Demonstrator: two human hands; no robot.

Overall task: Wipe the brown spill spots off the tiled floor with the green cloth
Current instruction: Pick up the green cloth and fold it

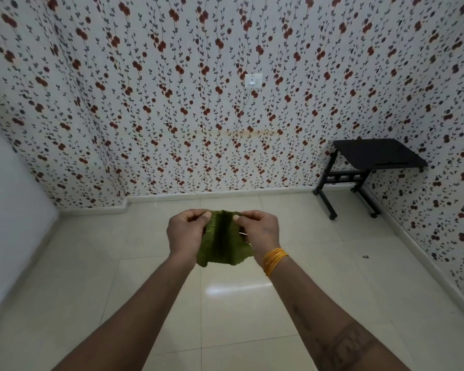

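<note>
A green cloth [223, 242] hangs in the air in front of me, held by its top edge. My left hand [186, 231] pinches the cloth's upper left corner and my right hand [257, 231] pinches its upper right corner. Both arms are stretched out over the cream tiled floor [118, 290]. The cloth droops in folds between my hands, well above the floor. No brown spill spots show on the tiles in view; one small dark speck [365, 256] lies on the floor at the right.
A black low table on wheels [370, 162] stands in the far right corner. Flowered wallpaper covers the far wall, with a white socket [253, 81] on it. A white skirting [198, 195] runs along the wall's foot.
</note>
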